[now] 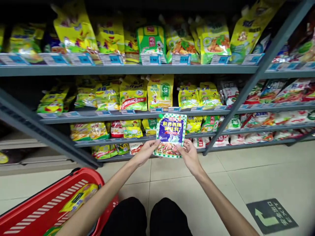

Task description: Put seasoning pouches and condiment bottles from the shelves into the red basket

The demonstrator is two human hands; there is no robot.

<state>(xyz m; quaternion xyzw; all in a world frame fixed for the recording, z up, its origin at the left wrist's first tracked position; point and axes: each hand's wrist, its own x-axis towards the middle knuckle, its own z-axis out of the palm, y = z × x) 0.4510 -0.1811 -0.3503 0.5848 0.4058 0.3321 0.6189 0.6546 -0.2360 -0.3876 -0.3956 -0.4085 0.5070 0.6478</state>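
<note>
Between both hands, upright and front side facing me, is a seasoning pouch [170, 131] with a green-checked border, a purple-blue panel, yellow lettering and a green spout at its upper left corner. My left hand [147, 151] pinches its lower left edge, thumb on the front. On the opposite edge my right hand [190, 156] grips the lower right side, also with the thumb in front. The fingers behind the pouch are partly hidden. It is held out in front of the lower shelves, above the floor.
Grey shelves [128, 69] carry rows of yellow and green pouches, with price tags along the edges. A red shopping basket [95, 177] with yellow packets [80, 196] inside stands at lower left. A slanted post [236, 101] divides the shelving. An exit sign [272, 215] marks the tiled floor.
</note>
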